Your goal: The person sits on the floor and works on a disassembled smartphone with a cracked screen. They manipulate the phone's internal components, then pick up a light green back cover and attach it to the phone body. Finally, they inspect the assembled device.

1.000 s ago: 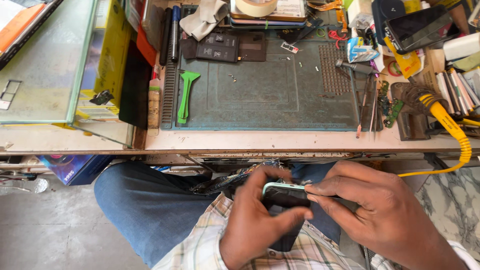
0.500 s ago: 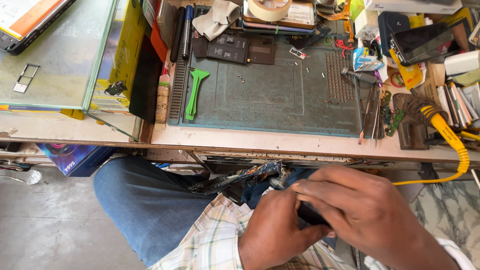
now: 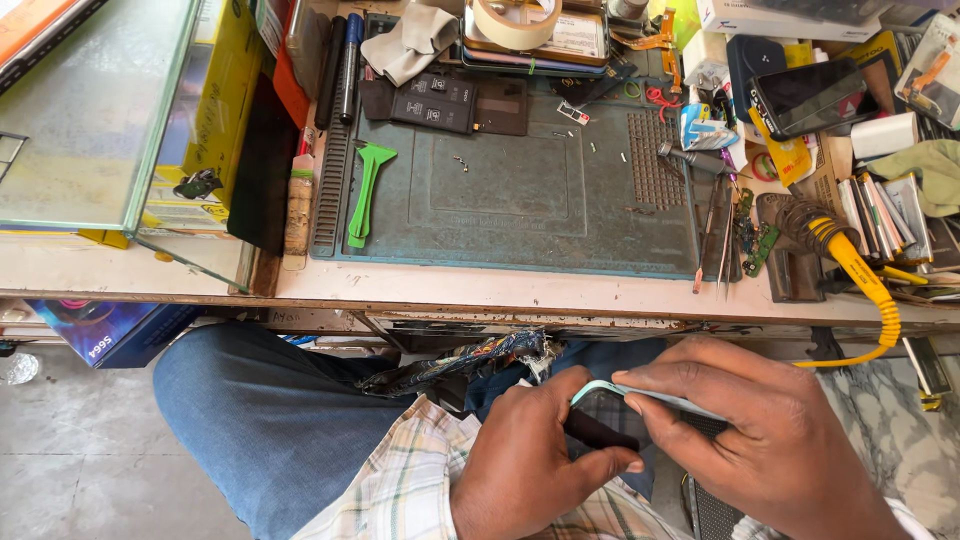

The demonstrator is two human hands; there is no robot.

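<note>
Holding the phone (image 3: 610, 425) low over the lap, at 6 o'clock from the green work mat (image 3: 510, 190), both hands stay closed on it. The left hand (image 3: 525, 460) cradles the body from below; the right hand (image 3: 755, 440) pinches the pale edge. Keep the grip firm and level, pressing evenly along the rim, clear of the surface (image 3: 500, 295).

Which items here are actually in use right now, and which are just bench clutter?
In use:
- phone, gripped over the lap
- left hand, under it, thumb across its dark face
- right hand, fingers along its pale top edge

Lying about:
- green plastic pry tool
- teal work mat
- roll of tape
- yellow soldering iron
- tweezers
</note>
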